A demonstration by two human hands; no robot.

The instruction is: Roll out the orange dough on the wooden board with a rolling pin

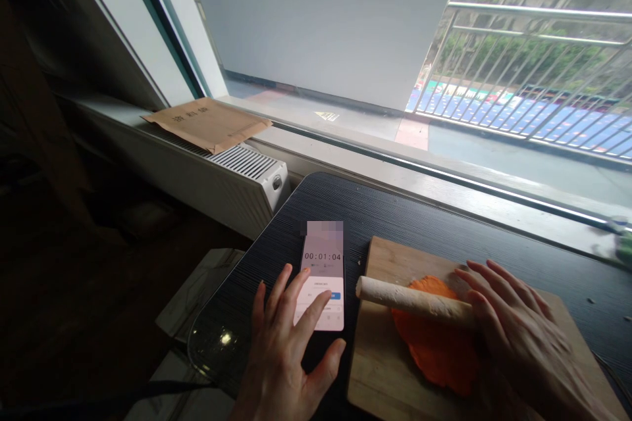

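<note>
My left hand is open, fingers spread over a phone that lies on the dark table. Its index fingertip is at a blue button on the screen, above which a timer reads 00:01:04. Loosely curved over the right end of a pale rolling pin, my right hand covers that end from view. Beneath the pin, a flattened orange sheet of dough lies on a wooden board. Part of the sheet's right side is hidden by my right hand.
The dark table has a rounded corner at the left. A brown paper envelope rests on a white radiator beside the window. Beyond the glass stand a white panel and a metal railing. Small crumbs dot the tabletop.
</note>
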